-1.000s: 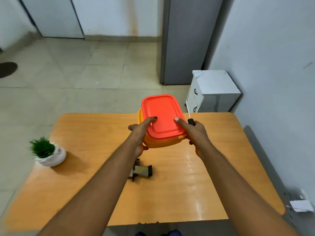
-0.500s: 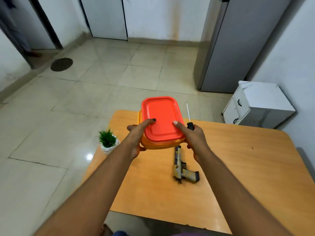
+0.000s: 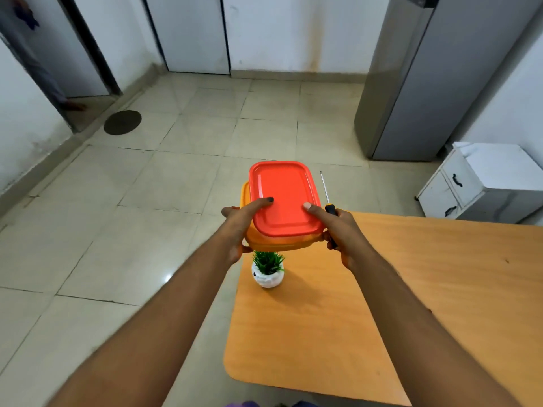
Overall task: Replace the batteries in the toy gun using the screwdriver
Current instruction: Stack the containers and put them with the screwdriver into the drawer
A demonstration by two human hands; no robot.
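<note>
**A:** Can't spot the toy gun anywhere in view, and the box [image 3: 279,240] has its red lid [image 3: 283,198] on, so no clue what's inside.

**B:** Hands?

**A:** Both arms stretched forward, box held up in the air between them, above the table's [image 3: 411,289] left corner. Left hand [image 3: 238,230] wraps the box's left side, thumb lying on the lid. Right hand [image 3: 342,233] clamps the right side, thumb on the lid too, and its fingers also grip the screwdriver [image 3: 328,207], shaft pointing away. The handle's mostly buried in the fist.

**B:** Anything else?

**A:** A little potted plant [image 3: 268,271] on the table, right under the box, partly covered by it.
</note>
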